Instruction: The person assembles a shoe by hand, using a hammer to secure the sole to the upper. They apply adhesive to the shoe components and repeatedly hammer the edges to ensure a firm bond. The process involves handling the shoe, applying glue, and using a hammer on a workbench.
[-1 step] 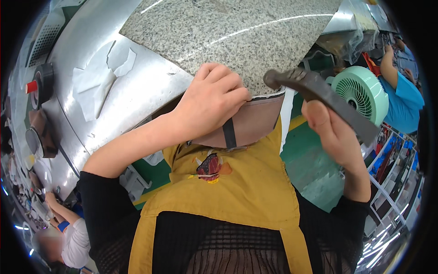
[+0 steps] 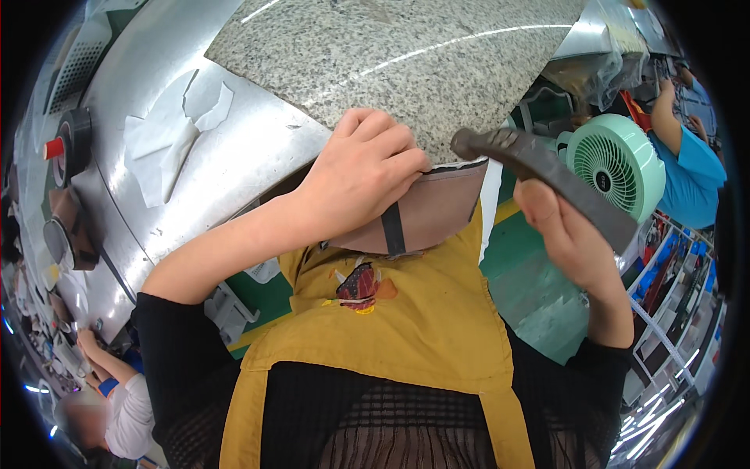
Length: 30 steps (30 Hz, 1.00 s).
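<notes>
My left hand (image 2: 363, 172) is closed, its curled fingers pressing the edge of a brown leather-like piece (image 2: 441, 199) against the near edge of a speckled stone slab (image 2: 375, 70). A black strip (image 2: 393, 228) runs down that piece, which hangs over the slab's edge in front of my mustard apron (image 2: 391, 336). My right hand (image 2: 574, 238) is wrapped round a dark metal hammer (image 2: 547, 168). The hammer's rounded striking end is above the slab's near edge, just right of my left fingers; whether it touches is unclear. My left fingertips are partly hidden.
Torn white sheet material (image 2: 168, 144) lies on the metal table (image 2: 258, 148), with black tape rolls (image 2: 74, 148) farther left. A mint-green fan (image 2: 613, 168) stands at the right. One person in blue (image 2: 691, 184) is at far right, another in white (image 2: 129, 418) at lower left.
The hammer and my right hand have shifted slightly left and tilted a little. My left hand and the brown piece look the same.
</notes>
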{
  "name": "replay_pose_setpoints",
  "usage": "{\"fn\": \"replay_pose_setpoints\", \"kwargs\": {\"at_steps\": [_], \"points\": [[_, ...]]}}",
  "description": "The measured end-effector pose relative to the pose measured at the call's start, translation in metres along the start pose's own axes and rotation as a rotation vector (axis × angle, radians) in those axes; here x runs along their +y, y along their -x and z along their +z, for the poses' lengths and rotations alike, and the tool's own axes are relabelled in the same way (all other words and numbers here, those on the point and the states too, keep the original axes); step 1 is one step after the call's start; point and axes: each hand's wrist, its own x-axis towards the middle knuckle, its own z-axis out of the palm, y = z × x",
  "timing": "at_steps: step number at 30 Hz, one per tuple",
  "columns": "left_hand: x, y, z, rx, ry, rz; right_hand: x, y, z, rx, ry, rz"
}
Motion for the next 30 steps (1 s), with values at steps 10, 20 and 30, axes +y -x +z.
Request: {"fn": "replay_pose_setpoints", "kwargs": {"at_steps": [10, 20, 30], "points": [[-0.004, -0.005, -0.005, -0.094, -0.09, 0.209, 0.002, 0.005, 0.009, -0.109, 0.017, 0.098], [0.002, 0.0, -0.005, -0.103, -0.097, 0.195, 0.002, -0.002, 0.004, -0.091, 0.03, 0.01], [0.007, 0.002, -0.003, -0.039, -0.195, 0.205, -0.003, -0.005, 0.003, -0.093, 0.246, -0.08]]}}
